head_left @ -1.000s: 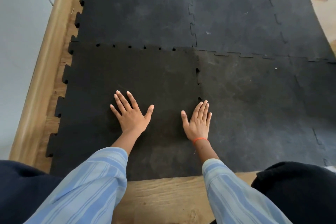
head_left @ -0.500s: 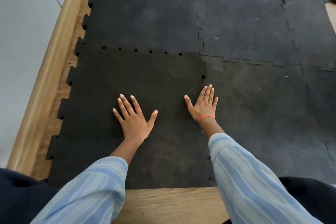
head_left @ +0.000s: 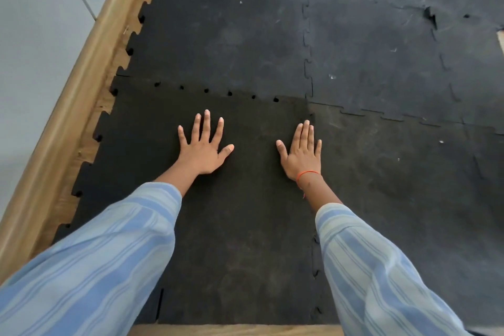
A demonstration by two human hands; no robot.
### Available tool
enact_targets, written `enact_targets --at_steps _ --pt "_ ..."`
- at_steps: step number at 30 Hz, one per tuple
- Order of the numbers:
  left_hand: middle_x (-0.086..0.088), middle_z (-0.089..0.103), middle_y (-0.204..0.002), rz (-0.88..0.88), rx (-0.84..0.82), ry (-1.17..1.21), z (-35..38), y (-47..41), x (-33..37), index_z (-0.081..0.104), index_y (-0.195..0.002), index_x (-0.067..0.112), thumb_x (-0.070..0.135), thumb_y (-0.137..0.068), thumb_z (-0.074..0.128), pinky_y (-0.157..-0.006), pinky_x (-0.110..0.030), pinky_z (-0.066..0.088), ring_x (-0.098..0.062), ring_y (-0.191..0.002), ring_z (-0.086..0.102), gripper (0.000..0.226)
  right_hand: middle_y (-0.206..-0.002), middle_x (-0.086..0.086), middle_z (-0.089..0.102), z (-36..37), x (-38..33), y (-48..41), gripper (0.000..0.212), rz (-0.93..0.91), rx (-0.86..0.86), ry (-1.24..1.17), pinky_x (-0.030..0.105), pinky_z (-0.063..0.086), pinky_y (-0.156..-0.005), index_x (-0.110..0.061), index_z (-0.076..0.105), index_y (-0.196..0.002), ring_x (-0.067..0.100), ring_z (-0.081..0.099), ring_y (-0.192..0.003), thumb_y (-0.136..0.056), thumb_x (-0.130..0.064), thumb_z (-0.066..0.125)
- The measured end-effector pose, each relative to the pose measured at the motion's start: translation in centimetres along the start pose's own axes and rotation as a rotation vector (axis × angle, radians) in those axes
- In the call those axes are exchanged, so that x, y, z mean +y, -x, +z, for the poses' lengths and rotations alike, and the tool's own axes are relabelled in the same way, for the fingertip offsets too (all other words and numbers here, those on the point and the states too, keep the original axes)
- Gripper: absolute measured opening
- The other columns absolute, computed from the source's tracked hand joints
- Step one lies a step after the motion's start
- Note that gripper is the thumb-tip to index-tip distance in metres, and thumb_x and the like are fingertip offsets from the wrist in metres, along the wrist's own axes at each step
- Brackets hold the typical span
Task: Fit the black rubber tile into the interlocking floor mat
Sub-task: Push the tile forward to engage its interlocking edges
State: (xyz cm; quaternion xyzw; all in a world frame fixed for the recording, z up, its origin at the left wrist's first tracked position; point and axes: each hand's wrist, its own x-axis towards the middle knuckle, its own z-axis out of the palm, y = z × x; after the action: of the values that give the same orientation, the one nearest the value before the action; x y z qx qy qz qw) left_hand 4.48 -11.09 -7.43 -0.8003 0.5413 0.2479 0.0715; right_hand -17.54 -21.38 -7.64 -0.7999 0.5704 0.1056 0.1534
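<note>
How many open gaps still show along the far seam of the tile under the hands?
6, in a row along the far seam: at. The black rubber tile lies under both hands.

Near square rubber tile (head_left: 245, 213): matt black, faintly brown-tinged, darker than its neighbours.
Interlocking rubber floor mat (head_left: 381, 49): charcoal black, dusted grey, pale flecks and scuffs, jigsaw-toothed seams.
Long loose sleeves (head_left: 90, 267): light blue with darker blue stripes.
Thin wrist thread (head_left: 306, 173): orange.
Plank floor (head_left: 234, 330): light oak woodgrain.
Rounded skirting strip (head_left: 68, 106): tan.
Wall (head_left: 30, 35): pale grey.
</note>
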Motion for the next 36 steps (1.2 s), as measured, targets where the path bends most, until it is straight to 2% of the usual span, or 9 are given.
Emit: enact_targets --at_steps 5,8,11,14,18,27,30,33,36 --pt "-0.005 -0.04 -0.152 0.022 -0.103 -0.018 -1.8 -1.0 0.3 -0.024 -0.147 0.031 0.067 -0.092 0.014 -0.111 -0.064 -0.01 -0.029 -0.141 -0.031 0.076 -0.16 0.006 -0.02 -2.0 -0.1 -1.8 0.081 0.045 -0.115 0.004 0.042 -0.004 -0.121 -0.008 -0.012 -0.15 0.019 -0.017 -0.147 -0.096 -0.06 0.017" --pt "-0.005 -0.038 -0.153 0.029 -0.104 -0.03 -2.4 -0.8 0.3 -0.022 -0.148 0.03 0.069 -0.09 0.019 -0.112 -0.066 -0.006 -0.03 -0.142 -0.029 0.081 -0.16 0.009 -0.02 -4.5 -0.8 -3.9 0.079 0.038 -0.227 0.014 0.043 -0.002 -0.121 -0.005 -0.01 -0.15 0.022 -0.015 -0.148 -0.098 -0.053 0.026" --pt "0.006 -0.037 -0.153 0.084 -0.148 -0.034 -4.0 -1.4 0.7 -0.021 -0.149 0.029 0.076 -0.082 0.037 -0.108 -0.074 0.003 -0.031 -0.143 -0.028 0.1 -0.16 0.006 -0.02 -4.7 -2.1 -4.1 0.073 -0.093 -0.22 0.01 0.046 0.0 -0.12 -0.008 -0.008 -0.151 0.021 -0.015 -0.148 -0.1 -0.045 0.029" --pt "0.015 -0.039 -0.151 0.168 -0.234 -0.088 -6.0 -3.0 1.4 -0.025 -0.147 0.028 0.079 -0.064 0.062 -0.1 -0.08 0.007 -0.03 -0.141 -0.031 0.13 -0.16 0.005 -0.021 -3.9 -2.4 -4.1 0.074 -0.098 -0.206 -0.007 0.047 -0.003 -0.119 -0.009 -0.009 -0.151 0.02 -0.017 -0.147 -0.1 -0.047 0.028" --pt "0.016 -0.043 -0.148 0.164 -0.282 -0.141 -7.1 -4.4 2.0 -0.031 -0.144 0.028 0.079 -0.052 0.071 -0.099 -0.081 0.004 -0.029 -0.14 -0.034 0.146 -0.159 0.002 -0.022 -4.1 -1.8 -5.1 0.078 -0.103 -0.243 -0.001 0.046 -0.004 -0.119 -0.012 -0.011 -0.151 0.018 -0.018 -0.147 -0.098 -0.052 0.029" --pt "0.016 -0.043 -0.148 0.142 -0.349 -0.143 -7.6 -4.7 2.4 -0.033 -0.142 0.03 0.078 -0.052 0.071 -0.1 -0.08 0.002 -0.029 -0.139 -0.036 0.146 -0.158 0.002 -0.025 -3.6 -2.0 -5.1 0.076 -0.078 -0.25 -0.01 0.048 -0.007 -0.119 -0.013 -0.014 -0.15 0.019 -0.021 -0.146 -0.098 -0.053 0.024" --pt "0.015 -0.04 -0.15 0.163 -0.282 -0.141 -7.2 -4.6 1.8 -0.03 -0.144 0.03 0.084 -0.051 0.066 -0.102 -0.079 0.002 -0.028 -0.141 -0.033 0.144 -0.159 0.0 -0.023 -4.1 -2.3 -5.5 0.079 -0.053 -0.24 -0.061 0.05 -0.006 -0.119 -0.015 -0.012 -0.151 0.018 -0.02 -0.147 -0.097 -0.052 0.033" --pt "0.009 -0.039 -0.152 0.145 -0.188 -0.099 -5.8 -4.0 0.4 -0.028 -0.145 0.029 0.092 -0.047 0.055 -0.107 -0.073 -0.004 -0.026 -0.142 -0.031 0.144 -0.16 -0.003 -0.02 -4.5 -3.5 -5.7 0.086 -0.028 -0.236 -0.107 0.059 -0.003 -0.116 -0.019 -0.008 -0.152 0.021 -0.018 -0.147 -0.093 -0.053 0.044" --pt "0.005 -0.041 -0.151 0.065 -0.117 -0.036 -4.3 -3.6 -1.6 -0.029 -0.145 0.029 0.099 -0.041 0.044 -0.109 -0.068 -0.008 -0.027 -0.141 -0.032 0.145 -0.16 -0.005 -0.02 -4.1 -5.4 -5.6 0.092 -0.095 -0.199 -0.056 0.064 -0.004 -0.113 -0.02 -0.008 -0.152 0.018 -0.018 -0.147 -0.088 -0.066 0.039"
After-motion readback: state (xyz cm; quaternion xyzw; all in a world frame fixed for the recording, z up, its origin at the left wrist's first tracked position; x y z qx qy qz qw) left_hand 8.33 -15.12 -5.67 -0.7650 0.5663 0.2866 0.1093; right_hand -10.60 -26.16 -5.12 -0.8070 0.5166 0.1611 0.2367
